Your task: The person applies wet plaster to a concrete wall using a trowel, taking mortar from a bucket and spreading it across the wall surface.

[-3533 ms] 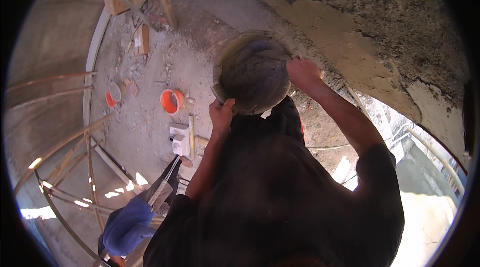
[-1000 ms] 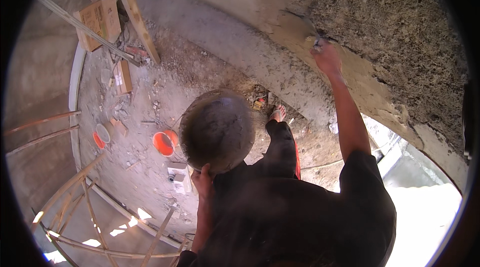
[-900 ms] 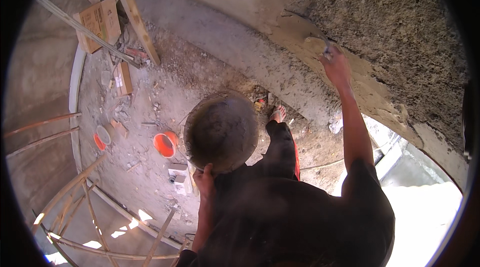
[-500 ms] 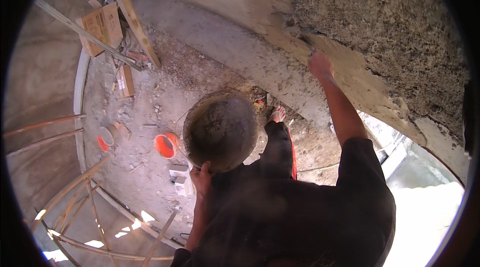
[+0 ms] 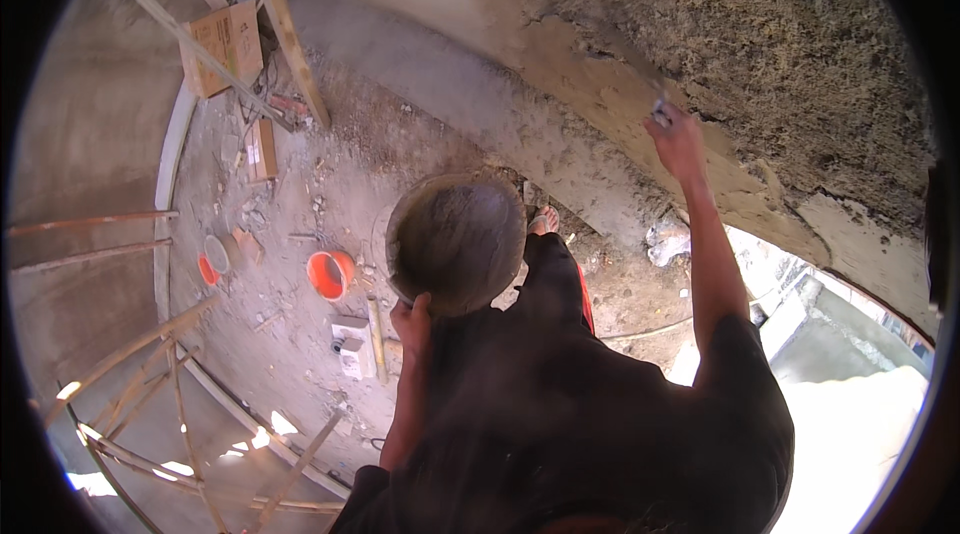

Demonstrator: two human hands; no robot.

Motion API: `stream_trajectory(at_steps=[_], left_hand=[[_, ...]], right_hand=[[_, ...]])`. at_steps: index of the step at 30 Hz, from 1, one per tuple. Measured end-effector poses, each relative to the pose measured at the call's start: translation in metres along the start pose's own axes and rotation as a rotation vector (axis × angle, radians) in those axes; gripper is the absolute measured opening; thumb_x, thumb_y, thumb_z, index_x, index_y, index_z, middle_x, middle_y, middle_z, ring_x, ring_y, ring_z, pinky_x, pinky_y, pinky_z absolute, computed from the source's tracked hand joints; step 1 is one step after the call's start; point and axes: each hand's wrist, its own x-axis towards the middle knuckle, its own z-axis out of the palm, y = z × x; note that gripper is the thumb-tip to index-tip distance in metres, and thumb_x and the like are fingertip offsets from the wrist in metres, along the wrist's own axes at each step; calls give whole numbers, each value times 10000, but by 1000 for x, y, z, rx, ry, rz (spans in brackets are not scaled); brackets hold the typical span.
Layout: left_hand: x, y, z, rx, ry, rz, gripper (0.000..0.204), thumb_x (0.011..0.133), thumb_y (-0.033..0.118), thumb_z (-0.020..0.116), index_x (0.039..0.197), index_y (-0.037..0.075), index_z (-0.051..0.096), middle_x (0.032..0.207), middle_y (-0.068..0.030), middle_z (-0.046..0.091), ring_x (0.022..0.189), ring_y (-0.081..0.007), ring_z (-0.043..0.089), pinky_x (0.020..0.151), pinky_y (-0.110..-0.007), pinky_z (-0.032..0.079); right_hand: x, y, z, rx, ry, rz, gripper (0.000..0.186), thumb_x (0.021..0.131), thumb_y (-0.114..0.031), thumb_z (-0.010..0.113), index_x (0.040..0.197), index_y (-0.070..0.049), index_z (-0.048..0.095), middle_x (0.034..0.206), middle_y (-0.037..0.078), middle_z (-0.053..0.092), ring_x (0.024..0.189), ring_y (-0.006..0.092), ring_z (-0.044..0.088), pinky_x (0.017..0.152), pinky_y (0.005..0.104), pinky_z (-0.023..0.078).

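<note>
My left hand (image 5: 412,326) grips the near rim of a round, mortar-caked basin (image 5: 517,252), held in front of my body. Wet grey mortar (image 5: 460,234) coats its inside. At the wall on the right, my right hand (image 5: 682,146) is closed around the handle of a trowel (image 5: 659,106); the blade is blurred and partly lost against the wall. A smoother band of plaster (image 5: 575,69) runs along the lower wall beside the hand. Above it the wall surface (image 5: 770,24) is rough and dark.
An orange bucket (image 5: 347,279) and another bucket (image 5: 223,252) lie on the rubble-strewn floor (image 5: 290,344). Cardboard boxes (image 5: 230,46) and a leaning wooden post (image 5: 283,34) are at the far left. Wooden poles (image 5: 130,359) cross the lower left. My foot (image 5: 545,221) is beyond the basin.
My right hand has moved right and slightly nearer along the wall with the trowel. The basin in my left hand has shifted a little right and farther away, and looks more tilted.
</note>
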Motion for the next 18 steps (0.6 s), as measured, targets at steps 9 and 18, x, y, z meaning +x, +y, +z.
stream_trajectory(at_steps=[9,18], left_hand=[[-42,35,25,160,15,165,224,807,129,685,894,-77,692,723,-83,689,658,-132,599,614,-323,486],[-60,26,16,120,8,136,215,825,141,671,923,-49,697,715,-125,697,665,-154,651,638,-344,504]], right_hand=[[-124,-76,70,-474,-454,-640,220,917,-255,598,994,-55,646,833,191,672,825,374,671,726,482,538],[-172,-88,153,-271,-1116,-545,323,821,-315,713,939,-16,689,849,233,671,846,425,656,781,508,523]])
